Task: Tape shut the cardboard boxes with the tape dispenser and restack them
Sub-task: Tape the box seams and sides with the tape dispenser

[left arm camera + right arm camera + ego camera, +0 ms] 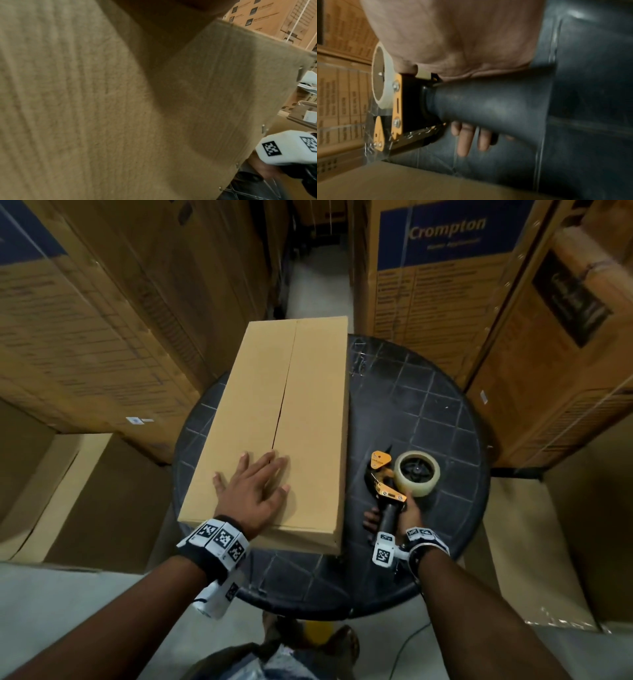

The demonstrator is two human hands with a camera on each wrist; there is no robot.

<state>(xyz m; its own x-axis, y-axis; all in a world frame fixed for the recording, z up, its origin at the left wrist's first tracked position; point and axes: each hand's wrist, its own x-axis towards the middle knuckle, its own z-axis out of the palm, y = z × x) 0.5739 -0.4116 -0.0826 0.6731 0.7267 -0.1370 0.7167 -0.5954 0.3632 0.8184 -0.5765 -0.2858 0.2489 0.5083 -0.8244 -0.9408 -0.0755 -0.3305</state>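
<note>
A long plain cardboard box (284,412) lies on the round black table (428,412), its two top flaps meeting in an untaped middle seam. My left hand (255,489) lies flat on the box's near end with fingers spread; the left wrist view is filled by the box wall (120,108). To the right of the box, an orange and black tape dispenser (387,484) with a clear tape roll (418,474) sits on the table. My right hand (404,517) grips its black handle (488,105), fingers (465,139) wrapped under it.
Tall printed cartons (102,313) stand close on the left and a Crompton carton (442,268) with others on the right, leaving a narrow aisle (315,285) behind the table. An open carton (68,494) sits on the floor at the left.
</note>
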